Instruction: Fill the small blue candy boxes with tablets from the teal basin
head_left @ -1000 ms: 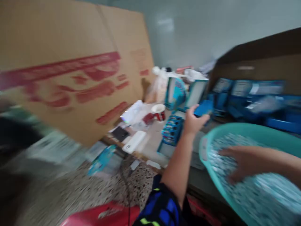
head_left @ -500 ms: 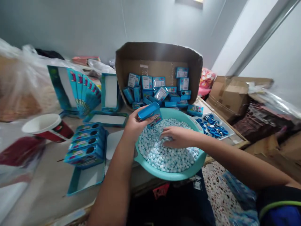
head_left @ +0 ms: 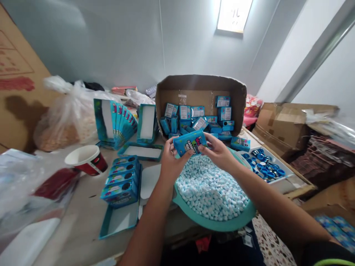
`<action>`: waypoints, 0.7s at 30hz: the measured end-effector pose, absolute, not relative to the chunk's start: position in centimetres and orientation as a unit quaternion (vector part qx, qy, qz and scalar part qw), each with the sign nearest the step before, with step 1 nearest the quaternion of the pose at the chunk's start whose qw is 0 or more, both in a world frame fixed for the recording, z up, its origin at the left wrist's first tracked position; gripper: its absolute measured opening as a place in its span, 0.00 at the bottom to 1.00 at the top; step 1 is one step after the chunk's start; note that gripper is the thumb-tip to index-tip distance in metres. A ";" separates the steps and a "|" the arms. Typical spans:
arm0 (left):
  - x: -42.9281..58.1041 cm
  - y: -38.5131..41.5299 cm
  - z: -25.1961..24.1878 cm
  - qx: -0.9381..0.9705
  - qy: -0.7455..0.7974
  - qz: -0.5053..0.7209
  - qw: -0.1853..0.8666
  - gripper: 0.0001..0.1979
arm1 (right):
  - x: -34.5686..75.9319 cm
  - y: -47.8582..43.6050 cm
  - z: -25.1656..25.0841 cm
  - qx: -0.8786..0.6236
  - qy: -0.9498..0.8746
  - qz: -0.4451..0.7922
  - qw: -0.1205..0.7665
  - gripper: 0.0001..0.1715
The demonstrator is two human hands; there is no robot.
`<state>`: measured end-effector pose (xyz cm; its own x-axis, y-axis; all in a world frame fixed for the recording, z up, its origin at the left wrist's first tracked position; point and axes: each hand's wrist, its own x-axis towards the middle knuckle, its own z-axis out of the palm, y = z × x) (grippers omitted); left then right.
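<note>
Both of my hands grip one small blue candy box (head_left: 189, 143), its printed front toward me, held over the far rim of a teal basin (head_left: 210, 224). My left hand (head_left: 172, 158) wraps its left end, thumb across the front. At its right end, my right hand (head_left: 216, 150) pinches with thumb and fingers. Below them, the basin is filled with small pale-blue and white candies (head_left: 212, 188). Just behind my hands, a cardboard carton (head_left: 198, 88) lies with its open side toward me, holding many blue candy boxes (head_left: 197, 112).
A white tray of blue round caps (head_left: 264, 164) is to the right. On the left, a row of blue boxes (head_left: 122, 184) rests on a shallow tray (head_left: 118, 221), near a red-and-white paper cup (head_left: 85, 160). Folded display cards (head_left: 122, 123) stand behind; cartons (head_left: 287, 120) are at right.
My right hand has risen out of the candies and now grips the box's right end. The box has turned its printed front toward me. The camera view has shifted left and up.
</note>
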<state>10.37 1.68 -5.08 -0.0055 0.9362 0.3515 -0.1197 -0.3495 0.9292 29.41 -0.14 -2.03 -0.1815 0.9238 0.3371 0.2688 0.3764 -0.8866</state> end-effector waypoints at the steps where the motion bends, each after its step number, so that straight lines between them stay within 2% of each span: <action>1: 10.4 1.6 -5.1 0.566 0.391 0.607 0.398 0.41 | 29.6 -0.2 -1.5 -0.444 -0.697 0.310 0.470 0.33; 3: 10.3 1.2 -5.0 0.603 0.412 0.610 0.307 0.46 | 30.4 -0.6 -0.4 -0.449 -0.740 0.248 0.436 0.32; 5: 10.3 0.9 -4.9 0.663 0.392 0.585 0.255 0.45 | 31.2 -1.0 0.6 -0.438 -0.789 0.215 0.375 0.29; 8: 10.5 0.6 -4.7 0.706 0.361 0.516 0.325 0.32 | 31.7 -1.7 1.2 -0.441 -0.792 0.208 0.368 0.33; 11: 10.7 1.0 -5.1 0.645 0.380 0.539 0.387 0.28 | 31.8 -2.6 0.4 -0.470 -0.746 0.262 0.392 0.33; 13: 10.8 1.4 -5.6 0.606 0.397 0.562 0.399 0.25 | 31.9 -3.8 -0.5 -0.498 -0.760 0.279 0.310 0.32; 15: 10.9 1.8 -6.0 0.593 0.410 0.566 0.400 0.22 | 31.8 -5.6 -1.5 -0.523 -0.795 0.251 0.176 0.40; 17: 11.0 2.2 -6.3 0.596 0.414 0.568 0.388 0.21 | 31.3 -7.3 -2.7 -0.528 -0.818 0.215 0.067 0.56; 19: 11.0 2.5 -6.5 0.599 0.410 0.566 0.390 0.21 | 30.7 -8.2 -3.9 -0.536 -0.823 0.189 0.011 0.66; 21: 11.0 2.6 -6.6 0.596 0.399 0.563 0.411 0.20 | 30.2 -8.0 -5.0 -0.551 -0.816 0.175 -0.001 0.68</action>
<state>11.01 2.64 -6.57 0.0464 0.9382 0.3430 0.0131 -0.3439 0.9389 30.20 -7.96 -5.04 -0.3936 0.8985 -0.1943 0.8992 0.3323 -0.2845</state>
